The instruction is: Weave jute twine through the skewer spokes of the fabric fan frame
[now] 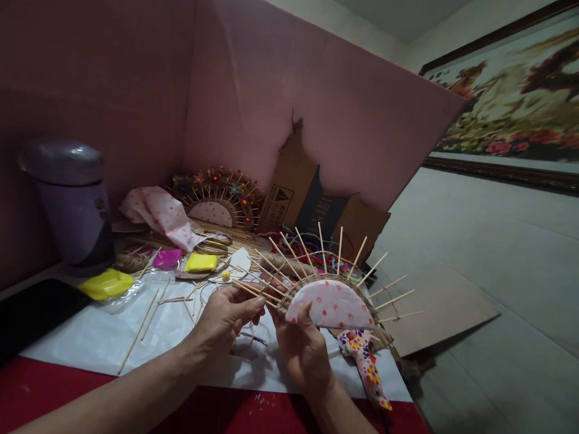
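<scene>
My right hand point(304, 345) grips a half-round fan-like craft piece point(335, 304) by its lower left corner, thumb on the front. White cloth with red dots covers its face, a brown woven band follows the curved edge, and thin wooden sticks radiate outward. At the piece's left end, my left hand point(234, 313) pinches the lowest sticks point(258, 293) between thumb and fingers. Some fingertips of both hands are hidden behind the sticks. A similar half-round piece point(213, 212), decorated with small coloured flowers, stands at the back.
On the white-covered table point(169, 348) lie loose sticks point(139, 331), yellow clay packets point(108, 285), a magenta packet point(167, 259) and dotted cloth point(157, 210). A purple bin point(72, 206) stands left, torn cardboard point(292, 184) behind, a flower-patterned glue gun point(368, 367) at right.
</scene>
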Available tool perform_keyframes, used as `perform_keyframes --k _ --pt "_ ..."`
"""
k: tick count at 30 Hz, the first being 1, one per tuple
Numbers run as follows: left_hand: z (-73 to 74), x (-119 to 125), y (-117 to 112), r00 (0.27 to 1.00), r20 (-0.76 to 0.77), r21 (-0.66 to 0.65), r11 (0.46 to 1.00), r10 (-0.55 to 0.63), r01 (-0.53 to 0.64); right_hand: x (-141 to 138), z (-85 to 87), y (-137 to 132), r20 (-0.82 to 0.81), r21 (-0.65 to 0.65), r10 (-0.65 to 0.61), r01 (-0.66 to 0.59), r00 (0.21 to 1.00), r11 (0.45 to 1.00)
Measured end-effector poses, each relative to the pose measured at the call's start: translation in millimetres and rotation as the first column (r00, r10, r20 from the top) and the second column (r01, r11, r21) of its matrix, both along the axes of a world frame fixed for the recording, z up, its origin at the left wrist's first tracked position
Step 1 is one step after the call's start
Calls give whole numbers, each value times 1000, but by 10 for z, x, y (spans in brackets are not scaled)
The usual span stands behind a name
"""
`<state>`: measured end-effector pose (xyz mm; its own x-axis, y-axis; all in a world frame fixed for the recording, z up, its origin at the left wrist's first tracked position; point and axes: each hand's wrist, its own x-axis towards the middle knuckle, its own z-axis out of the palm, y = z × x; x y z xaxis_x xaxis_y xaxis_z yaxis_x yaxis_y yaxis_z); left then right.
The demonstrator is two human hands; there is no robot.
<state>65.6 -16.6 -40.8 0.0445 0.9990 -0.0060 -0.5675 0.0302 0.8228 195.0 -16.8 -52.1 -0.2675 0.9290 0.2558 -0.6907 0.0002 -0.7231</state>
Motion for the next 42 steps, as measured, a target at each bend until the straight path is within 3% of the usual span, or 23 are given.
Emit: perform_keyframes --k 13,27,42 --pt "-17 -13 5 999 10 -48 998 -34 34 11 -53 18 -19 -32 -18 17 1000 999" --pt "36 8 3 999 30 -69 997 -17 19 -5 -14 5 -39 -17 29 -30 999 999" --pt "-13 -13 33 999 27 -96 995 -19 21 -22 38 -11 15 -12 64 -63 998 998"
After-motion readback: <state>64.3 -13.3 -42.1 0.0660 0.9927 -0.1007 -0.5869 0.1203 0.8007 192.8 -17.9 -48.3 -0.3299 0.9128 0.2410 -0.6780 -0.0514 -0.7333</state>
